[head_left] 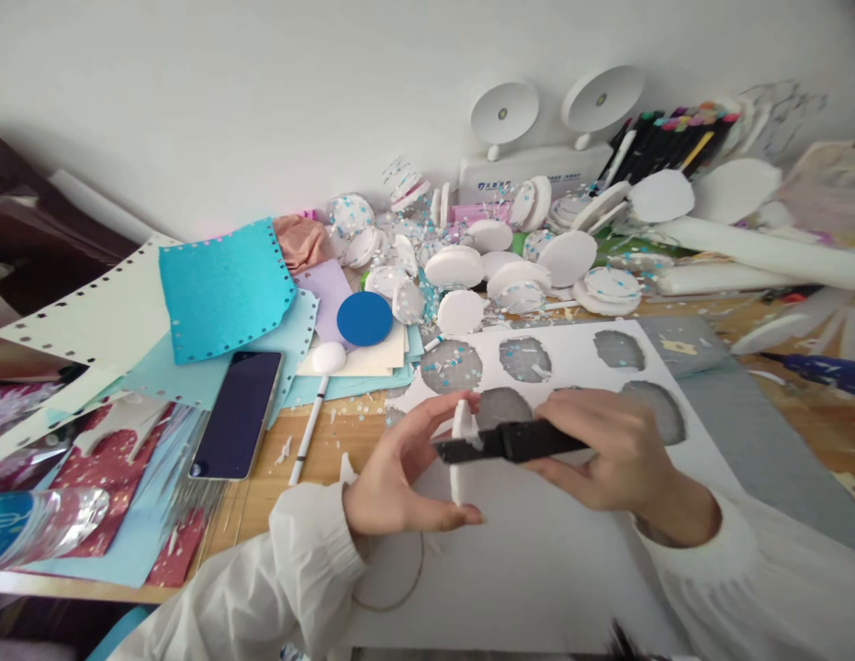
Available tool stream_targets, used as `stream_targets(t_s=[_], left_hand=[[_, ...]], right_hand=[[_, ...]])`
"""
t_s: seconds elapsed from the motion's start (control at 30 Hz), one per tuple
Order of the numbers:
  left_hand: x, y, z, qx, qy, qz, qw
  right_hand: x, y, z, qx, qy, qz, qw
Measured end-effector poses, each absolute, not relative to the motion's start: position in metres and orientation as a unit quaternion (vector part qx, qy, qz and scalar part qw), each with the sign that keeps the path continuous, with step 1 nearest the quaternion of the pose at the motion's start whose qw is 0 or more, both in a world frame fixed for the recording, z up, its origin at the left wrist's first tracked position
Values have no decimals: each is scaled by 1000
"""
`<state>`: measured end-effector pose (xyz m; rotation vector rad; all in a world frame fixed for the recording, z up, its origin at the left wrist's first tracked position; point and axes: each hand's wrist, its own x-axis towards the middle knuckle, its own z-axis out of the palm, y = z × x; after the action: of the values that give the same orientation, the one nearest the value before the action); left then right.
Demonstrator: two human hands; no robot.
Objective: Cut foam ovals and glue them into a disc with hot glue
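My left hand (396, 473) pinches a white foam disc (457, 485) on edge between the thumb and fingertips. My right hand (606, 450) is closed around a black utility knife (537, 442). The knife points left, and its dark tip crosses in front of the disc; I cannot tell how far the blade touches the foam. Below both hands lies a white foam sheet (523, 560) with several rough round holes cut in its far part. A grey mat (744, 404) shows through the holes and to the right.
Behind the sheet, several foam discs (455, 266) lie piled with scraps. A phone (238, 418), a white pen (309, 431), a blue disc (365, 319) and coloured papers (227, 289) are on the left. A white double-headed lamp (530, 165) and markers (675, 147) stand behind; a blue-handled tool (826, 369) lies right.
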<state>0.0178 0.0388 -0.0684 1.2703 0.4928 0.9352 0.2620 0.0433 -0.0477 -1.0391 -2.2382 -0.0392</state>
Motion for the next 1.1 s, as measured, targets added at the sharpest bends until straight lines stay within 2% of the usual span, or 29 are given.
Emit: stream_targets(t_s=[0.1, 0.17, 0.23, 0.3, 0.4, 0.5, 0.63, 0.8, 0.87, 1.0, 1.1], left_hand=[[17, 40, -70, 569, 208, 426, 671], [16, 41, -70, 593, 220, 421, 650], [14, 42, -69, 638, 253, 421, 593], [13, 43, -68, 686, 301, 419, 514], [12, 44, -65, 752, 350, 391, 398], [14, 43, -65, 801, 345, 349, 344], [16, 42, -65, 819, 335, 322, 336], [16, 40, -65, 825, 339, 309, 330], [16, 40, -65, 832, 331, 301, 328], [17, 38, -63, 840, 324, 301, 315], [17, 37, -62, 826, 353, 326, 295]], right_hand=[[273, 50, -51, -444, -828, -25, 342], [277, 53, -53, -486, -799, 19, 354], [275, 53, -52, -538, -746, 140, 367], [269, 51, -49, -571, -649, 327, 380], [253, 45, -45, -527, -477, 600, 367], [239, 36, -44, -462, -405, 721, 321], [236, 33, -47, -425, -379, 754, 327], [244, 45, -48, -460, -306, 693, 463], [243, 46, -46, -481, -327, 683, 441], [235, 39, -45, -490, -365, 715, 340], [233, 37, -48, -500, -331, 716, 358]])
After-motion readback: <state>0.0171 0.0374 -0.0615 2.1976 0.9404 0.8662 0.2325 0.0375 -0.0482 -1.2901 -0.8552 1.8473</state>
